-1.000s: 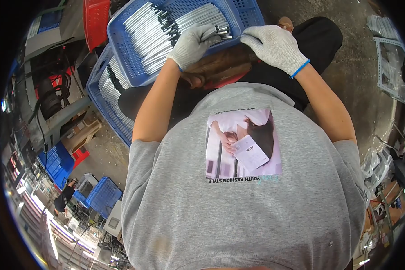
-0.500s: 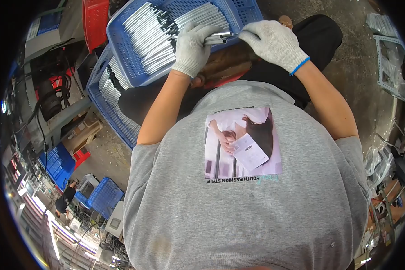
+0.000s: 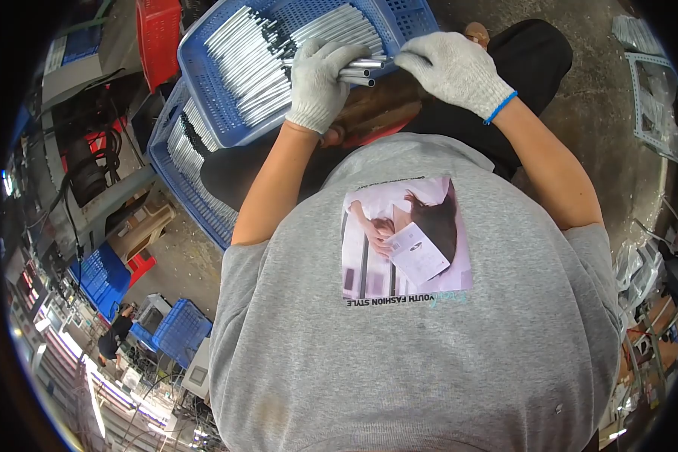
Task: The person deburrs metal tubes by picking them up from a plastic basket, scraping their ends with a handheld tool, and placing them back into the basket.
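Observation:
My left hand (image 3: 320, 84), in a white knit glove, is closed around several short shiny metal tubes (image 3: 360, 73). Their hollow ends point right. Just past those ends, my right hand (image 3: 450, 71), gloved with a blue cuff edge, has thumb and fingers pinched together. Whatever sits in that pinch is too small or hidden to name. Beneath and beyond the left hand, a blue plastic basket (image 3: 196, 90) carries rows of similar metal tubes (image 3: 237, 56), many with black ends.
Another blue basket (image 3: 162, 147) with tubes sits lower left. A red crate (image 3: 158, 45) stands beyond it. Machinery (image 3: 90, 188) lines the left side. A metal rack (image 3: 659, 105) with plastic-wrapped items is at right. A person (image 3: 115, 335) bends near blue crates (image 3: 182, 331) farther off.
The tubes in my left hand have spread apart slightly, showing their open ends more clearly. My right hand has shifted very slightly left and remains pinched.

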Tool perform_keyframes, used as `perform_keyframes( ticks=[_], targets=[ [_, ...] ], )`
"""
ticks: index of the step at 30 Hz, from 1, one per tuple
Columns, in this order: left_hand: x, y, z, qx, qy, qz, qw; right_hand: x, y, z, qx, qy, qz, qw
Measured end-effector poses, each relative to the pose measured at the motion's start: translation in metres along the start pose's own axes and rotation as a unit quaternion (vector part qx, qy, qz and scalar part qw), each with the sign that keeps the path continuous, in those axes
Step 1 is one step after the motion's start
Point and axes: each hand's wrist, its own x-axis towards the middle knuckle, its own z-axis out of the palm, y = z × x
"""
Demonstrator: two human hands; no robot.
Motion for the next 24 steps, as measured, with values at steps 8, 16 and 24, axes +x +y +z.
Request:
perform_keyframes(
  ticks=[8,16,24],
  targets=[
    [-0.005,-0.001,0.003,-0.049,0.005,-0.012,0.999,-0.002,0.005,0.013,0.004,-0.026,0.024,0.999],
    [-0.007,-0.007,0.014,-0.009,-0.001,-0.021,1.0,0.007,0.015,0.02,0.136,-0.088,0.047,0.986],
    [0.01,-0.034,0.059,0.035,-0.234,-0.286,0.929,-0.002,0.035,0.041,0.021,0.012,0.047,0.999]
  ],
)
